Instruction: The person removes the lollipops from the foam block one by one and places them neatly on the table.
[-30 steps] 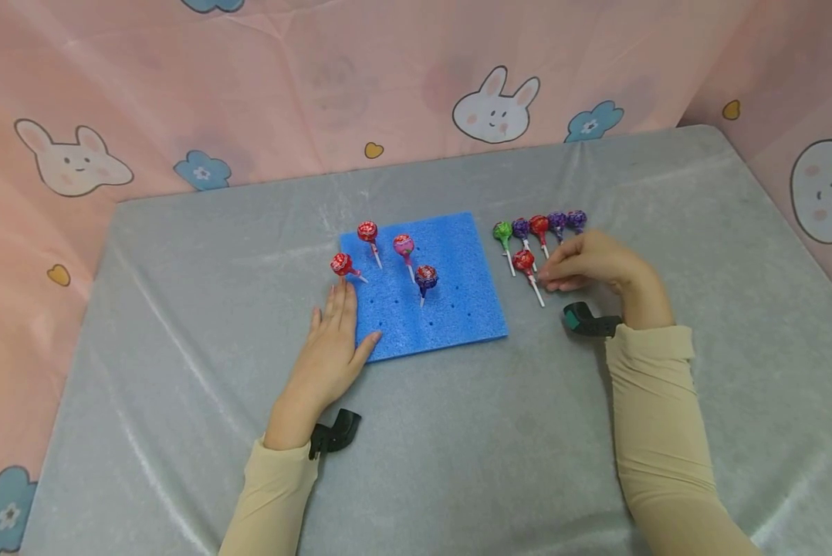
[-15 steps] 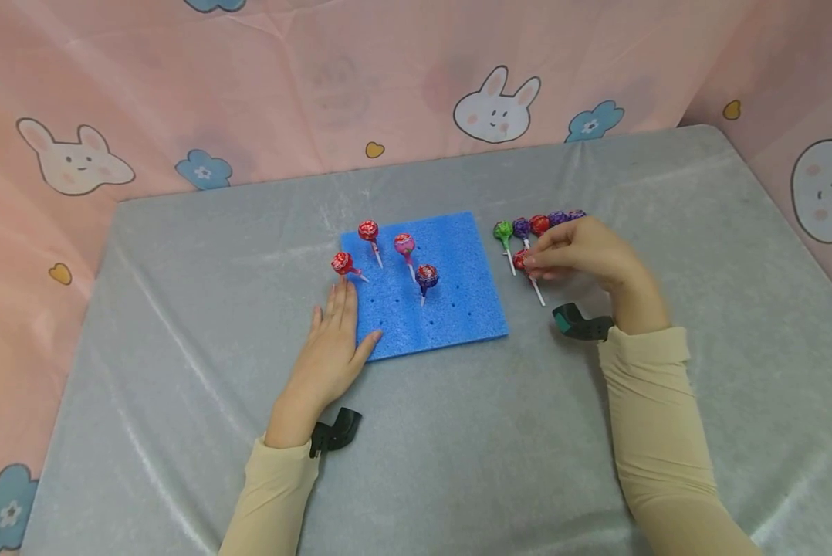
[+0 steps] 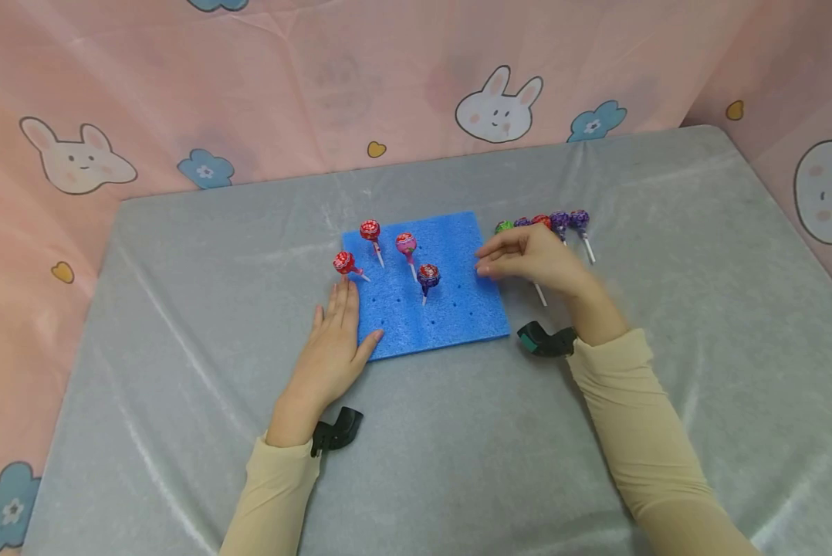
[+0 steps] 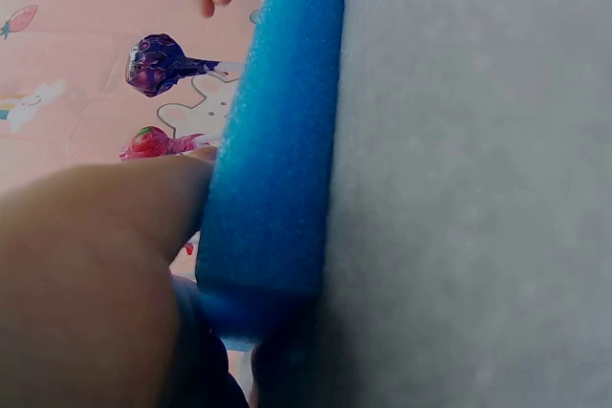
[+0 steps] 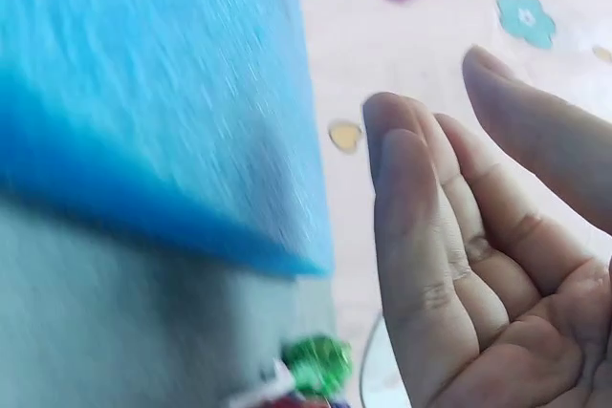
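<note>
My left hand lies along the left edge of the blue foam board, fingers straight and thumb on its near corner. Over the board's right edge, my right hand has its thumb and fingers apart. The right wrist view shows nothing between these fingertips. Standing in the board are two red lollipops, one at the back and one tilted at the left. A pink lollipop and a dark purple lollipop also stand in it.
Small holes dot the board. Right of it lie several lollipops, including a green one, a red one and a purple one, some partly behind the right hand. A white stick pokes out below that hand. A pink curtain hangs behind.
My right hand has moved left, from beside the loose lollipops, across the nearer red one to the board's right edge, and its fingers have spread. My left hand has stayed in place.
</note>
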`<state>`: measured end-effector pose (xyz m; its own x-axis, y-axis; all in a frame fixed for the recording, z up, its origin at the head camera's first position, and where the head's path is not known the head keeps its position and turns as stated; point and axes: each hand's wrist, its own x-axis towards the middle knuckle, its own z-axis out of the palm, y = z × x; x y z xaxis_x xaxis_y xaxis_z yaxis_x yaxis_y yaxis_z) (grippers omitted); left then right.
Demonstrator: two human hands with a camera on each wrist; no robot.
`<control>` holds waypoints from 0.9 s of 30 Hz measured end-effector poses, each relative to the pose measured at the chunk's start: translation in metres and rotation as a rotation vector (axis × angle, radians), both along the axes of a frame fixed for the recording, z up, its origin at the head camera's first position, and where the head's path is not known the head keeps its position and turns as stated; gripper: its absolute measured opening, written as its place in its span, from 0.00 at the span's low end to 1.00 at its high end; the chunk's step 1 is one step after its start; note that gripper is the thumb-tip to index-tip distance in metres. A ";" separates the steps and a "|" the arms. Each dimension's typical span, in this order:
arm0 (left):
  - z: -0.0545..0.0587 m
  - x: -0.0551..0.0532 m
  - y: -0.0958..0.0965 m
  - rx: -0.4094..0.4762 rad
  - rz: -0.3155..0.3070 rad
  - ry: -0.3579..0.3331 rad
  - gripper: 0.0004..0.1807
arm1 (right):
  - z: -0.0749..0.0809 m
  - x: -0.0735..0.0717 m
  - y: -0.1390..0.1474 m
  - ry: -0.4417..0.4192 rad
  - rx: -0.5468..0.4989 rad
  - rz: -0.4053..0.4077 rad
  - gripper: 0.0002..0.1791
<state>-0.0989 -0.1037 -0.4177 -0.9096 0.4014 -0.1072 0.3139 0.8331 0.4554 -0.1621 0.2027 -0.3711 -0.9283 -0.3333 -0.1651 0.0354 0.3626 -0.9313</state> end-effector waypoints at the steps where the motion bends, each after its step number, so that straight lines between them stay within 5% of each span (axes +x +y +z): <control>1: 0.000 0.000 0.000 0.000 0.001 0.000 0.41 | -0.002 0.000 -0.003 0.000 -0.009 -0.001 0.16; 27: -0.001 0.000 0.000 0.001 0.001 0.000 0.41 | -0.022 0.007 -0.049 -0.069 -0.162 0.006 0.13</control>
<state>-0.0991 -0.1038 -0.4188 -0.9103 0.4001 -0.1066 0.3129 0.8333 0.4558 -0.1552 0.1533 -0.3934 -0.9146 -0.3661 -0.1718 0.0995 0.2079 -0.9731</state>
